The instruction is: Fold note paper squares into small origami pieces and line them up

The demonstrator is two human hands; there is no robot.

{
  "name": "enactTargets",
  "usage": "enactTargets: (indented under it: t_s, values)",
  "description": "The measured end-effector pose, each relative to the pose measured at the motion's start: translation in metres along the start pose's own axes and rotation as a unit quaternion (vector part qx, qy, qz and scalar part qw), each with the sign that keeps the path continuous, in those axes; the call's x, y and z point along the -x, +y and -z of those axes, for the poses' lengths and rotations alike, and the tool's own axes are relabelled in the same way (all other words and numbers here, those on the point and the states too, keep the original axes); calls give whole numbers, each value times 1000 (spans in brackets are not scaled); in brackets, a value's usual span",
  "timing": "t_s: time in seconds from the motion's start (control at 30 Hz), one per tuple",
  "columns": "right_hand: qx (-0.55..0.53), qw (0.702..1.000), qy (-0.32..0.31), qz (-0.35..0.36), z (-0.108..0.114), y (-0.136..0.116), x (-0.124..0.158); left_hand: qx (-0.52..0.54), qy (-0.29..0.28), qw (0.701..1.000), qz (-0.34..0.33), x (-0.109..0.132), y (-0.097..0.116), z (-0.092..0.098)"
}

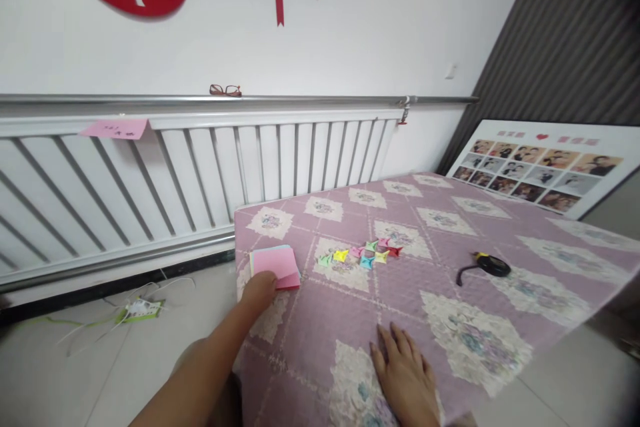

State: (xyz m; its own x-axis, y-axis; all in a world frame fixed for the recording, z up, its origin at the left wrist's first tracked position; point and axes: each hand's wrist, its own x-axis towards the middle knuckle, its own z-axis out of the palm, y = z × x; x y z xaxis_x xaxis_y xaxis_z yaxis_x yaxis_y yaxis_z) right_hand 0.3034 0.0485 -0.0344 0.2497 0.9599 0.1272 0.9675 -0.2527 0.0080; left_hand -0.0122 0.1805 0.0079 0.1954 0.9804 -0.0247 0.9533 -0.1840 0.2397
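At the table's left edge, my left hand (260, 290) is closed at the near corner of a stack of square coloured paper (274, 261). Its thumb presses on the pink top sheet, and the other fingers are hidden. Pale sheets peek out at the stack's edges. My right hand (404, 373) lies flat on the tablecloth, fingers stretched out and holding nothing. Beyond it are several small folded paper pieces, among them a yellow one (341, 255), a blue one (367, 262) and a red one (395, 251).
A purple floral cloth (320, 320) covers the table. On its right lies a black coiled item (493, 265) with a yellow part. A white radiator (280, 160) runs behind, with glasses (225, 90) on the pipe above. A photo board (540, 170) leans at right; cables (140, 308) lie on the floor.
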Motion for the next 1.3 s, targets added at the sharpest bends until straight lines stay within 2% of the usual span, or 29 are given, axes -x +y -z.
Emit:
enactTargets:
  t_s: [0.17, 0.37, 0.5, 0.6, 0.67, 0.77, 0.87, 0.93, 1.03, 1.17, 1.3]
  values:
    - [-9, 1000, 8, 4, -1, 0, -1, 1, -14, 997, 70, -9, 0, 3]
    - [-19, 1000, 8, 4, -1, 1, 0, 12, 12, 996, 88, -8, -1, 19]
    - [-24, 1000, 17, 5, -2, 1, 0, 3, 61, 996, 68, 9, 2, 38]
    - [-35, 999, 30, 8, -3, 1, 0, -2, 81, 997, 12, 39, 19, 42]
    - [-52, 998, 44, 14, -3, 3, 1, -1, 66, 997, -39, 65, 36, 32]
    - [-106, 991, 78, 38, -4, 7, 4, -3, 14, 995, -99, 107, 63, 2]
    - [-175, 974, 105, 101, -6, 11, 11, -8, -34, 989, -141, 143, 82, -29]
    - [-200, 962, 104, 153, -8, 12, 20, -14, -47, 986, -158, 161, 90, -42]
    - [-227, 947, 102, 201, -8, 8, 42, -11, -57, 984, -166, 179, 96, -50]
    - [-252, 933, 72, 245, -2, -5, 74, 0, -60, 982, -181, 191, 99, -50]
    - [-286, 911, 60, 291, 4, -19, 87, 40, -58, 979, -189, 199, 97, -47]
